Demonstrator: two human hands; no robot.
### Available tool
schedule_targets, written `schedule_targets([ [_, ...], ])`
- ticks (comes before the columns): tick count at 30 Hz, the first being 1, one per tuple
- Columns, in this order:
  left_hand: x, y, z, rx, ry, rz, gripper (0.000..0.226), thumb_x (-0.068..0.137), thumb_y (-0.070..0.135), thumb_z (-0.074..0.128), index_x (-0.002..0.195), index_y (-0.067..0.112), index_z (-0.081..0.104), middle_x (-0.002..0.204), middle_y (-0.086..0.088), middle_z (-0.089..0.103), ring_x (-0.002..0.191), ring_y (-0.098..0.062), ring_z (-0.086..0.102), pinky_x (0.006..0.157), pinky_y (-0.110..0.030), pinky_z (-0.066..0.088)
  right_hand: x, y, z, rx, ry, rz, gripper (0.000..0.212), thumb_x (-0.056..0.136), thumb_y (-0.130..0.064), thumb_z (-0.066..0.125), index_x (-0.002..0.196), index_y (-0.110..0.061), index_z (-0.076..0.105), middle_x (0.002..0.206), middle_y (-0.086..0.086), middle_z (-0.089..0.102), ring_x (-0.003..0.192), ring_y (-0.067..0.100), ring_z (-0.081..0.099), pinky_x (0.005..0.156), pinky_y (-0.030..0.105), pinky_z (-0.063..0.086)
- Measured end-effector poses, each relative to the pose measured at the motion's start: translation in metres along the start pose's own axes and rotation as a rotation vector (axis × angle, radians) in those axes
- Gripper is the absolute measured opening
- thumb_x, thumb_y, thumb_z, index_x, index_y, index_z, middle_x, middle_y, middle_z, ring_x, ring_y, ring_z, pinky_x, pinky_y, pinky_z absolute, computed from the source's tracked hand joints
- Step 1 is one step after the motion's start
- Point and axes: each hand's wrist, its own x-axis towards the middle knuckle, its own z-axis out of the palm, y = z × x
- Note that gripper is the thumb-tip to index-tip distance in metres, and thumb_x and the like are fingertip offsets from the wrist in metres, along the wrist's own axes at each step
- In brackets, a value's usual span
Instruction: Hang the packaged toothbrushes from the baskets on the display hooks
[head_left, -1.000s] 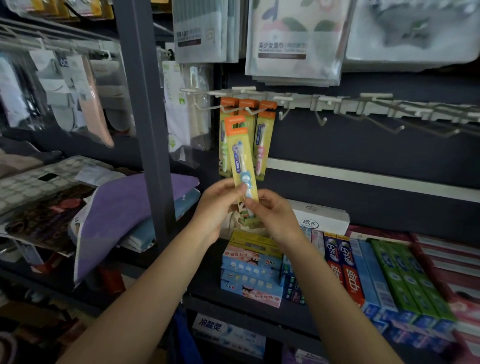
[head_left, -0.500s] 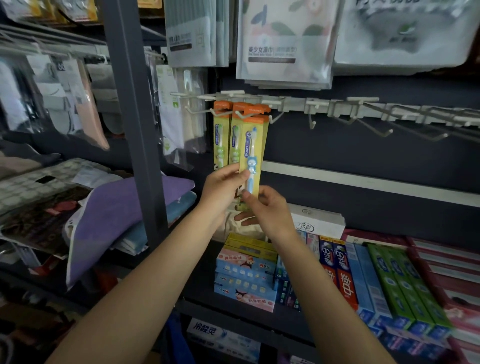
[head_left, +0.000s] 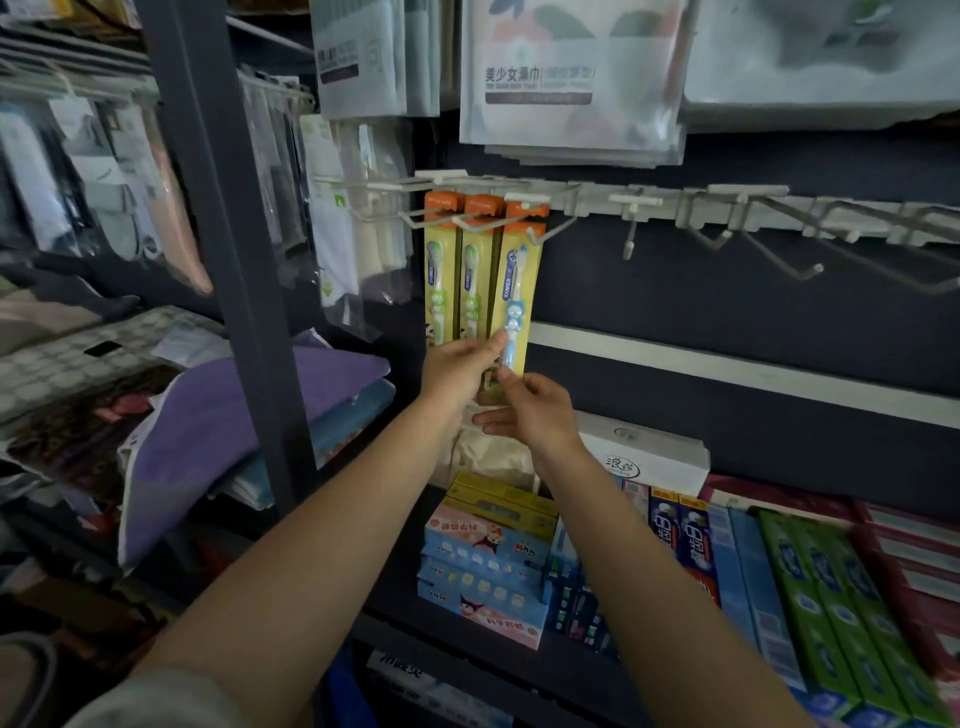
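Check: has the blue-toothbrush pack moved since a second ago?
Yes. The blue-toothbrush pack went up and right, from below the hook rail to its top at the third hook.

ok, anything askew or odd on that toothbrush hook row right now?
Nothing stands out. The blue toothbrush pack hangs about straight on its hook beside two green ones, left hand and right hand pinching its lower end. The hooks to the right are bare.

Right of the blue toothbrush pack (head_left: 514, 301), several bare hooks (head_left: 769, 254) jut from the rail over open dark backboard. Hanging packets (head_left: 566, 78) crowd from above, toothpaste boxes (head_left: 685, 540) fill the shelf below (stacked tightly), and a dark upright post (head_left: 228, 249) blocks the left.
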Motion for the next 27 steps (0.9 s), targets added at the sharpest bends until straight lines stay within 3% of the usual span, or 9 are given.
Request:
schedule_targets([
  [4, -0.005, -0.025, -0.009, 0.088, 0.044, 0.018, 0.006, 0.089, 0.026, 0.076, 0.087, 0.021, 0.074, 0.083, 0.003, 0.073, 0.079, -0.011, 0.067, 0.076, -0.028, 0.052, 0.0, 0.015, -0.012, -0.037, -0.034, 0.045, 0.03, 0.102, -0.031, 0.059, 0.105, -0.001, 0.063, 0.085, 0.014, 0.076, 0.07, 0.029, 0.074, 0.063, 0.032, 0.062],
  [6, -0.017, -0.036, -0.017, 0.202, 0.109, 0.051, 0.003, 0.092, 0.022, 0.071, 0.092, 0.025, 0.072, 0.091, 0.003, 0.072, 0.088, -0.014, 0.069, 0.083, -0.03, 0.054, -0.01, 0.02, -0.021, -0.125, -0.03, 0.037, 0.03, 0.102, -0.031, 0.059, 0.11, -0.003, 0.063, 0.087, 0.011, 0.076, 0.068, 0.026, 0.074, 0.064, 0.034, 0.063],
  [9, -0.067, -0.048, -0.034, 0.378, 0.145, 0.201, 0.015, 0.096, 0.018, 0.064, 0.109, 0.024, 0.069, 0.099, 0.008, 0.069, 0.092, 0.0, 0.064, 0.08, -0.017, 0.049, -0.051, 0.029, -0.042, -0.288, -0.025, -0.175, 0.013, 0.101, -0.028, 0.06, 0.105, -0.016, 0.063, 0.093, 0.003, 0.073, 0.077, 0.023, 0.074, 0.073, 0.039, 0.062],
  [11, -0.112, -0.054, -0.045, 0.496, 0.102, 0.362, 0.019, 0.097, 0.016, 0.064, 0.115, 0.019, 0.068, 0.102, 0.008, 0.068, 0.09, 0.001, 0.062, 0.076, -0.009, 0.045, -0.095, 0.036, -0.058, -0.352, -0.071, -0.343, 0.003, 0.1, -0.026, 0.061, 0.102, -0.023, 0.061, 0.097, -0.004, 0.071, 0.087, 0.015, 0.072, 0.076, 0.028, 0.058],
  [13, -0.149, -0.068, -0.058, 0.61, 0.054, 0.436, 0.024, 0.096, 0.017, 0.064, 0.12, 0.015, 0.067, 0.106, 0.009, 0.065, 0.094, -0.001, 0.062, 0.079, -0.01, 0.046, -0.138, 0.05, -0.07, -0.452, -0.11, -0.398, 0.006, 0.099, -0.029, 0.06, 0.105, -0.028, 0.059, 0.099, -0.013, 0.069, 0.09, 0.005, 0.069, 0.075, 0.017, 0.054],
  [16, -0.194, -0.102, -0.075, 0.792, -0.107, 0.341, 0.032, 0.097, 0.028, 0.063, 0.127, 0.019, 0.063, 0.112, 0.013, 0.058, 0.101, -0.006, 0.061, 0.085, -0.021, 0.049, -0.188, 0.088, -0.084, -0.68, -0.141, -0.298, 0.011, 0.099, -0.033, 0.059, 0.109, -0.03, 0.057, 0.098, -0.019, 0.064, 0.091, 0.002, 0.064, 0.071, 0.018, 0.052],
  [22, -0.305, -0.16, -0.099, 0.835, -0.368, 0.108, 0.032, 0.101, 0.034, 0.057, 0.132, 0.025, 0.059, 0.11, 0.018, 0.05, 0.109, -0.007, 0.055, 0.087, -0.022, 0.044, -0.3, 0.161, -0.112, -0.992, -0.099, -0.101, 0.022, 0.099, -0.031, 0.061, 0.115, -0.016, 0.064, 0.106, 0.002, 0.067, 0.092, 0.023, 0.067, 0.074, 0.043, 0.055],
  [27, -0.393, -0.202, -0.112, 0.777, -0.468, 0.069, 0.028, 0.1, 0.033, 0.058, 0.125, 0.023, 0.063, 0.111, 0.01, 0.058, 0.099, -0.007, 0.058, 0.082, -0.028, 0.047, -0.408, 0.179, -0.136, -1.115, -0.094, 0.089, 0.028, 0.101, -0.03, 0.059, 0.124, -0.014, 0.062, 0.116, 0.003, 0.062, 0.102, 0.02, 0.062, 0.085, 0.039, 0.053],
])
